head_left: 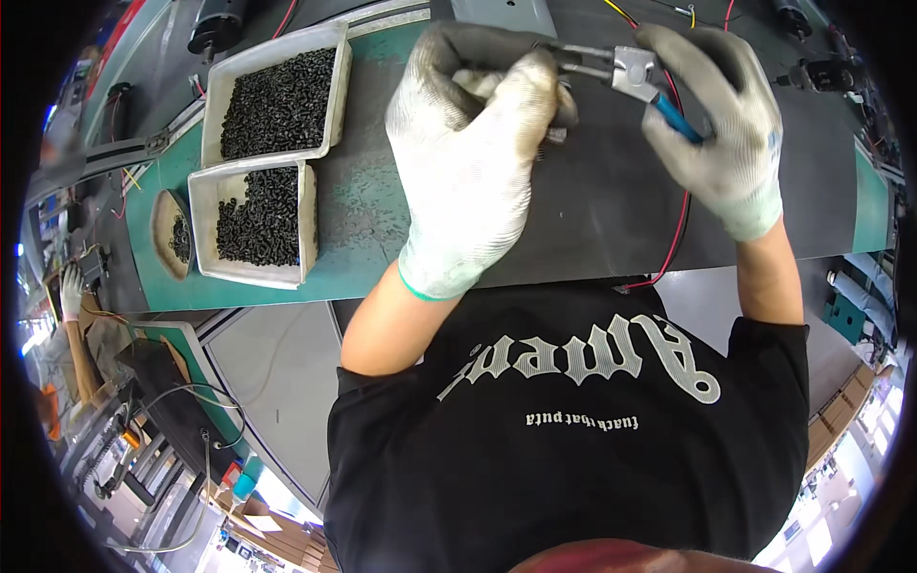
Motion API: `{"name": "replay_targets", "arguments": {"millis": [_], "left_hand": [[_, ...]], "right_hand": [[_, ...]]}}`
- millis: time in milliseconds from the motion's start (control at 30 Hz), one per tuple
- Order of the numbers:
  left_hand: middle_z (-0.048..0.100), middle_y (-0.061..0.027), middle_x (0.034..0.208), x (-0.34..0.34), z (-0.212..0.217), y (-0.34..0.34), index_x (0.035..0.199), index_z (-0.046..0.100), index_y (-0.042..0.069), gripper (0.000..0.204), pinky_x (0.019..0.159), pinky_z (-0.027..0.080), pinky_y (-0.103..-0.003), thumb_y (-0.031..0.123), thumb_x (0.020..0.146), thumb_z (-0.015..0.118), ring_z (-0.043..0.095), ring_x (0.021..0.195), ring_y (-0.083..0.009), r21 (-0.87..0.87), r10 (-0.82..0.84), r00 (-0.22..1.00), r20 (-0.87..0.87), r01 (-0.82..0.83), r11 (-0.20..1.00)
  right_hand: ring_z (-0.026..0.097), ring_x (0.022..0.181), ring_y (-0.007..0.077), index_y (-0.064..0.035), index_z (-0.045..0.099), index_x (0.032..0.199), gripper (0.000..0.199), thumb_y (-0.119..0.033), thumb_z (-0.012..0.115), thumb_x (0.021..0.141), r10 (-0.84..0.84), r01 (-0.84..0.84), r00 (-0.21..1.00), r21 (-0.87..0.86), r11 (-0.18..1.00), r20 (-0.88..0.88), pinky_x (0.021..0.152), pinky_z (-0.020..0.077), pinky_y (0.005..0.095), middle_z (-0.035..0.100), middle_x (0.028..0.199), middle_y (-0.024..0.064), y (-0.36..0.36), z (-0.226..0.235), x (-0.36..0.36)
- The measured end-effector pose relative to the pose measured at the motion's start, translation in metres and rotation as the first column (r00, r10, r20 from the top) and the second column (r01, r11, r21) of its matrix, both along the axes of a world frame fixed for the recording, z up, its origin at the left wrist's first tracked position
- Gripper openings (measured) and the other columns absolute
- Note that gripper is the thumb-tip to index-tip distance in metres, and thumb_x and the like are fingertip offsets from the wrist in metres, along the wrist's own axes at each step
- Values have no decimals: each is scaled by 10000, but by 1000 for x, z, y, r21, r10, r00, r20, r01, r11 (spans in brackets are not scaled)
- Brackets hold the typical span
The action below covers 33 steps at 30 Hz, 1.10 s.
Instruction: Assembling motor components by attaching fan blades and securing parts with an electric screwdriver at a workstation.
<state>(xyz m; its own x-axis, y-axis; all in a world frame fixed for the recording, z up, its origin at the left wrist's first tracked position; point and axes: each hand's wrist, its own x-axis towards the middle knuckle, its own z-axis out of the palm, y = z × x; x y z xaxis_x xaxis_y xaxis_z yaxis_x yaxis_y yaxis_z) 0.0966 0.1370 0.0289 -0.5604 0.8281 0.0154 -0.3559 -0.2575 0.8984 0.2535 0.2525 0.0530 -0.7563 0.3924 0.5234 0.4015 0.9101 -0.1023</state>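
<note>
Workbench is a long green-topped table (358, 205) w/ a dark grey mat (592, 191) laid across its middle and right part — hands work above the mat. Left hand (473, 153), in a white knit glove, is curled shut, fingertips pinched on a small dark part (557, 134); what the part is can't be told, too hidden by the glove. Right hand (726, 124), also gloved, is wrapped tight around blue-handled pliers (630, 74), metal nose pointing left to just above the left fingertips, right by the small part. Whether the nose touches the part can't be told.

Red and black wires (680, 215) run down the mat under the right hand to the table's near edge. Left on the green top: two white rectangular trays of small black screws, far tray (277, 95) and near tray (256, 220), touching end to end, plus a small oval dish (172, 234) w/ a few screws just beside the near tray. Dark motor-like units (812, 74) sit at the far right edge of the bench; another (215, 24) at the top left.

Room — workshop floor, cables and clutter at lower left, another person's gloved hand (72, 291) at the far left, well apart. Wearer's black printed t-shirt (573, 430) fills the lower middle.
</note>
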Motion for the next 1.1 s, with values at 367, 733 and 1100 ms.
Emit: {"name": "replay_targets", "arguments": {"millis": [367, 733, 1100], "left_hand": [[614, -322, 1078, -104, -64, 136, 1023, 614, -98, 661, 934, 451, -425, 539, 885, 504, 592, 1052, -393, -421, -212, 450, -867, -437, 795], [589, -152, 1121, -29, 28, 20, 1264, 453, -44, 960, 900, 496, -370, 398, 534, 892, 597, 1025, -240, 364, 195, 545, -815, 220, 905], [543, -276, 1187, -23, 34, 15, 1097, 572, -58, 847, 887, 492, -435, 318, 428, 932, 591, 1014, -378, 398, 187, 461, -867, 416, 818]], "right_hand": [[667, 721, 237, -43, 589, 1028, 228, -162, 567, 834, -370, -521, 850, -704, -482, -376, 652, 555, 347, 670, 857, 117, 110, -99, -68], [588, 919, 214, 67, 571, 1124, 459, -51, 586, 681, 31, -462, 878, -827, 321, -478, 830, 485, 333, 605, 1030, 144, 7, 41, 34], [608, 947, 280, 22, 604, 1165, 494, -76, 588, 681, 314, -279, 907, -157, 947, 281, 821, 482, 349, 619, 1004, 172, 39, 134, 25]]}}
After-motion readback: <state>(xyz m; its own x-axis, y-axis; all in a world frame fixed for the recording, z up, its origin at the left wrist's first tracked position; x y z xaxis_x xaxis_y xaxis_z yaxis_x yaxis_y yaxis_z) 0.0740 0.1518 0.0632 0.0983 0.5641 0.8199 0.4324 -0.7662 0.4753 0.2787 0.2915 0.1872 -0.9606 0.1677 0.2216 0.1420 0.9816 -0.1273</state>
